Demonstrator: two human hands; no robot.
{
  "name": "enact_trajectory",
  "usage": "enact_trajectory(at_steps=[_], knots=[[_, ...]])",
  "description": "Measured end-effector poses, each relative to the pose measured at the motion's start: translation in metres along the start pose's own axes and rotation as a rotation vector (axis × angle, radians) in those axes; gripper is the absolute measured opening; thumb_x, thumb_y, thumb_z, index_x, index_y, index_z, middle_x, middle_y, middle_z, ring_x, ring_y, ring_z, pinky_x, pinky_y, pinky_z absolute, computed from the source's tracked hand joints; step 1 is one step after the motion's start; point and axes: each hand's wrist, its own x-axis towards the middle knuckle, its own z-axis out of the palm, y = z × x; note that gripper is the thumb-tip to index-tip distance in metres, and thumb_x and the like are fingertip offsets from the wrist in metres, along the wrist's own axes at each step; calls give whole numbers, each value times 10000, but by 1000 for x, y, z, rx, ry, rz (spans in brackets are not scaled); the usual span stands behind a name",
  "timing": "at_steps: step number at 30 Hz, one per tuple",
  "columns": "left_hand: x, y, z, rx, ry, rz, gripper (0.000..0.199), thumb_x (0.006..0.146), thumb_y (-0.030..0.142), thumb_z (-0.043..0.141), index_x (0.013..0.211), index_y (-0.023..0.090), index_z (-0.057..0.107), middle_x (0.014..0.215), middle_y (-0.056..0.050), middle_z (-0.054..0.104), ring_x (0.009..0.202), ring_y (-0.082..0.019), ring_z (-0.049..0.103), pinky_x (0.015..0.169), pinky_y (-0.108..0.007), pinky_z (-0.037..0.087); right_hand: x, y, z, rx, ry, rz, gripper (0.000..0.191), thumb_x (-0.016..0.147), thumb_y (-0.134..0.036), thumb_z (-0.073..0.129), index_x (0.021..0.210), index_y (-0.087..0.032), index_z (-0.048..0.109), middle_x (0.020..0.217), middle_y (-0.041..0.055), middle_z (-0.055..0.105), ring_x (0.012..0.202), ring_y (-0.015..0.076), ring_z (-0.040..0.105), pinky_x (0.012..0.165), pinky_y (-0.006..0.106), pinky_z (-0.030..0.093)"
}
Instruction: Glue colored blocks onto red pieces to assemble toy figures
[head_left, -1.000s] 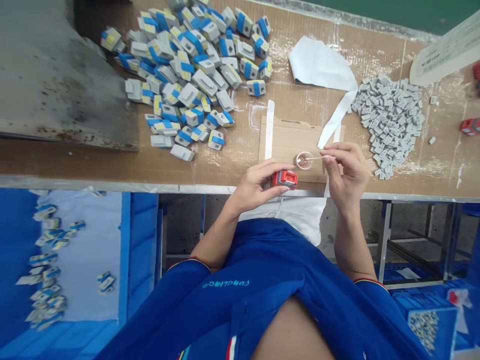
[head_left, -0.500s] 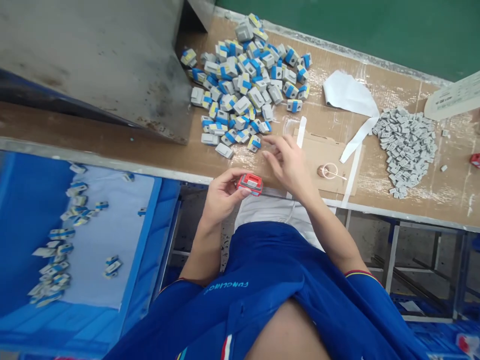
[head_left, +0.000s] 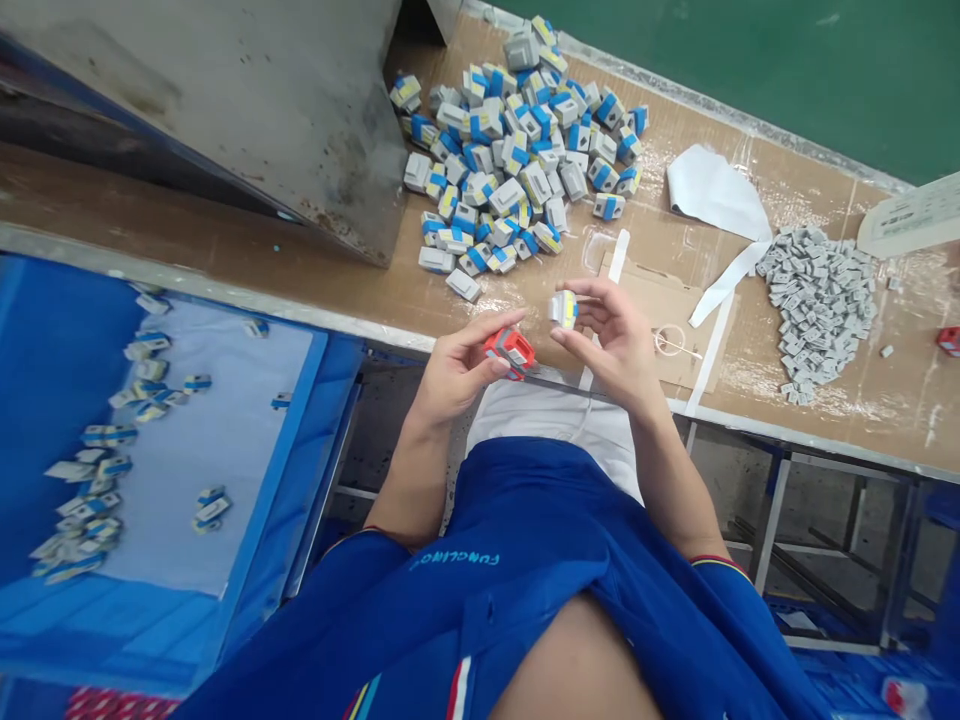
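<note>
The left hand (head_left: 455, 370) is pinching a red and grey block (head_left: 511, 352) near the bench (head_left: 337, 285) edge. The right hand (head_left: 621, 340) is gripping a pale block (head_left: 563, 309) with yellow on it, just to the right of the red one. The two blocks are staying apart, with a little gap between them.

A big heap of grey, blue and yellow blocks (head_left: 517, 150) is lying on the far side. On the right, a flat brown card (head_left: 686, 375) is holding a small round cup (head_left: 670, 326), and a thin stick (head_left: 688, 351) is lying across it. A white cloth (head_left: 709, 190) is resting farther back. Tiny grey bits (head_left: 817, 310) are sitting in a pile farther right. On the near left, a blue bin (head_left: 45, 370) is holding more blocks (head_left: 90, 500).
</note>
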Motion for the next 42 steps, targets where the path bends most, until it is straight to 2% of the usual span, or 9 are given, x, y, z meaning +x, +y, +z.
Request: enact_trajectory(at_steps=[2, 6, 11, 15, 19, 26, 31, 37, 42], knots=[[6, 1, 7, 17, -81, 32, 690, 813, 575, 966, 1382, 217, 811, 1174, -119, 863, 985, -226, 849, 835, -293, 685, -17, -9, -8, 99, 18, 12, 449, 985, -431, 832, 1357, -251, 655, 1403, 114, 764, 1100, 187, 795, 968, 343, 686], [17, 7, 27, -58, -218, 26, 656, 864, 531, 942, 1412, 216, 764, 1067, -107, 881, 909, -200, 849, 765, -252, 664, -41, -18, -19, 138, 53, -27, 461, 999, -469, 828, 1377, -265, 661, 1413, 122, 780, 1098, 198, 825, 943, 350, 714], [23, 10, 47, -68, -250, -23, 586, 809, 640, 948, 1144, 175, 824, 1025, -107, 865, 846, -200, 823, 743, -274, 661, -54, -29, -33, -128, 149, -155, 387, 1012, -439, 817, 1352, -280, 723, 1323, 115, 804, 1233, 261, 796, 939, 390, 733], [23, 7, 56, -60, -277, -53, 654, 854, 721, 873, 1241, 195, 839, 1098, -111, 864, 900, -222, 834, 768, -299, 661, -58, -43, -43, -273, 128, -270, 378, 1007, -323, 829, 1374, -306, 743, 1256, 90, 816, 1130, 247, 797, 865, 371, 728], [20, 7, 64, -66, -293, -150, 675, 892, 745, 820, 1283, 194, 827, 1078, -110, 864, 795, -213, 820, 661, -302, 643, -61, -47, -49, -376, 94, -276, 356, 1028, -351, 798, 1379, -314, 750, 1235, 88, 806, 1093, 253, 798, 857, 391, 729], [24, 13, 72, -8, -294, -144, 579, 919, 684, 831, 1212, 186, 866, 976, -89, 858, 766, -171, 770, 666, -275, 632, -65, -40, -50, -430, 104, -284, 330, 1024, -318, 802, 1351, -304, 752, 1101, 58, 798, 948, 219, 790, 808, 363, 704], [26, 23, 69, 134, -338, -196, 576, 950, 633, 822, 1313, 187, 845, 1112, -108, 840, 836, -172, 750, 709, -287, 639, -69, -27, -46, -431, 125, -288, 321, 1006, -348, 826, 1319, -311, 763, 1100, 58, 797, 951, 231, 793, 797, 375, 699], [15, 30, 79, 455, -234, 88, 685, 993, 604, 783, 1556, 224, 692, 1231, -109, 681, 1118, -200, 682, 861, -301, 667, -71, -16, -31, -528, 349, -353, 313, 1033, -390, 789, 1324, -290, 734, 1072, 74, 781, 884, 226, 784, 703, 368, 703], [4, 33, 95, 589, -121, 299, 611, 984, 494, 827, 1523, 238, 694, 1278, -111, 671, 1164, -225, 692, 926, -344, 685, -75, -16, -20, -424, 502, -365, 377, 1014, -308, 812, 1380, -296, 723, 1095, 84, 753, 944, 229, 774, 695, 339, 712]])
